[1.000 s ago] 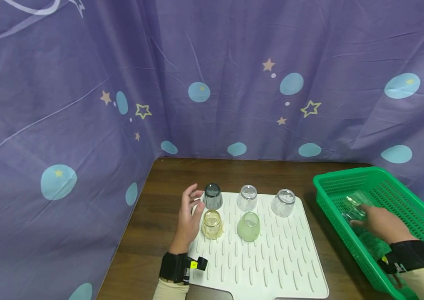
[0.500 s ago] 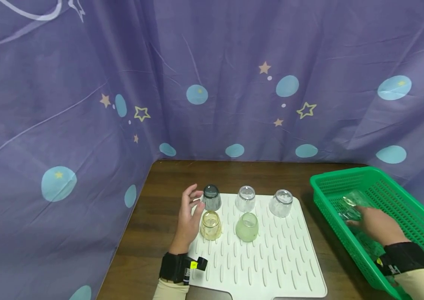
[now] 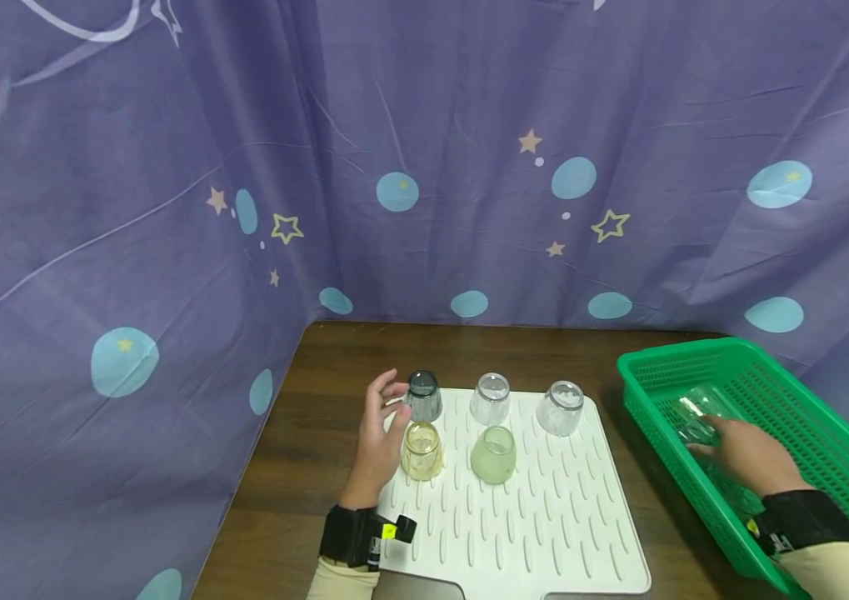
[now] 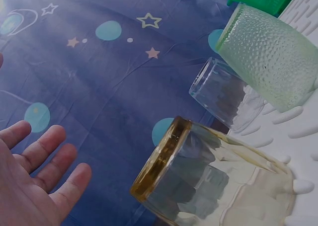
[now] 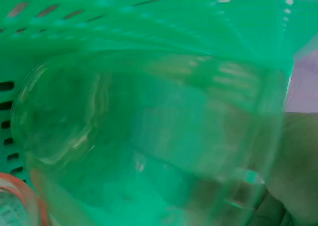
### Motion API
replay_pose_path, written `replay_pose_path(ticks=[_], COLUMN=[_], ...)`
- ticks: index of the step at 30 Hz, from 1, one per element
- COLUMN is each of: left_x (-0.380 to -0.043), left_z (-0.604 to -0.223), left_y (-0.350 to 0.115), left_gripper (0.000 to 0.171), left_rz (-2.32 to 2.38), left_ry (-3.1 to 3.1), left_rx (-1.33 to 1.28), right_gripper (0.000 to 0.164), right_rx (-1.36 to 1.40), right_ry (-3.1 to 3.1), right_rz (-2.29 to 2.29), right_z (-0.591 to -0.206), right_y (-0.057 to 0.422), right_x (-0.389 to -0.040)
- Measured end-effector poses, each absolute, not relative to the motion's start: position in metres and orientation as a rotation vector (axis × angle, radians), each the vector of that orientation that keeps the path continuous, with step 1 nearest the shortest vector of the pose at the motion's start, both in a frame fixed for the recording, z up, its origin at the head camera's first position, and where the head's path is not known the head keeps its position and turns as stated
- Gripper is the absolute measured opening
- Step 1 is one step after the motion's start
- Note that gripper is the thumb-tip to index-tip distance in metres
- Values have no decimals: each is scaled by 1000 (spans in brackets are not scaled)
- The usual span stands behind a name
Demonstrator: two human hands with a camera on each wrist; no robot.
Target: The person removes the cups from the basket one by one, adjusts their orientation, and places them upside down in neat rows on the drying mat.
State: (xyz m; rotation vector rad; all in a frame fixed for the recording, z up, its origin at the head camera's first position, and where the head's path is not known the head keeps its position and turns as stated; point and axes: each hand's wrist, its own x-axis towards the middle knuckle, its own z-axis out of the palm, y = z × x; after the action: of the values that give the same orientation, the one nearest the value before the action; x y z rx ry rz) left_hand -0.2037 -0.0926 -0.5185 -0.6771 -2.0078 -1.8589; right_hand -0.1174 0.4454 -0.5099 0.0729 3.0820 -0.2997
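My left hand stays beside the left edge of a white ridged mat, its fingers parted and holding nothing. Nearest to it are a dark grey glass and a yellowish glass, both on the mat. In the left wrist view the yellowish glass is apart from the fingers. Inside a green basket, my right hand grips a clear glass, which lies on its side and looks blurred in the right wrist view. Part of the fingers is hidden behind it.
Two clear glasses, a middle one and a right one, stand bottom up on the mat with a pale green textured glass. An orange-rimmed item lies in the basket. A purple curtain hangs behind the brown table.
The head view has shifted slightly, moving the basket and mat a little left in the picture. My right hand stays at the glass in the basket; my left hand keeps its pose.
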Motion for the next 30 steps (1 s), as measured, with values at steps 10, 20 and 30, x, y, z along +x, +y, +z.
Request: replay_pose_path(ticks=[10, 20, 30], left_x=[-205, -206, -206], left_z=[-523, -523, -521], left_y=[-94, -91, -86], left_gripper=[58, 56, 59], left_rz=[-1870, -1874, -1868], left_ry=[-1999, -2019, -2075], left_rx=[-711, -707, -711], right_gripper=[88, 92, 90], right_rx=[88, 211, 305], right_ry=[3008, 3069, 3348], right_rz=[-478, -432, -390], right_z=[-504, -487, -542], right_y=[452, 459, 498], right_x=[-103, -104, -111])
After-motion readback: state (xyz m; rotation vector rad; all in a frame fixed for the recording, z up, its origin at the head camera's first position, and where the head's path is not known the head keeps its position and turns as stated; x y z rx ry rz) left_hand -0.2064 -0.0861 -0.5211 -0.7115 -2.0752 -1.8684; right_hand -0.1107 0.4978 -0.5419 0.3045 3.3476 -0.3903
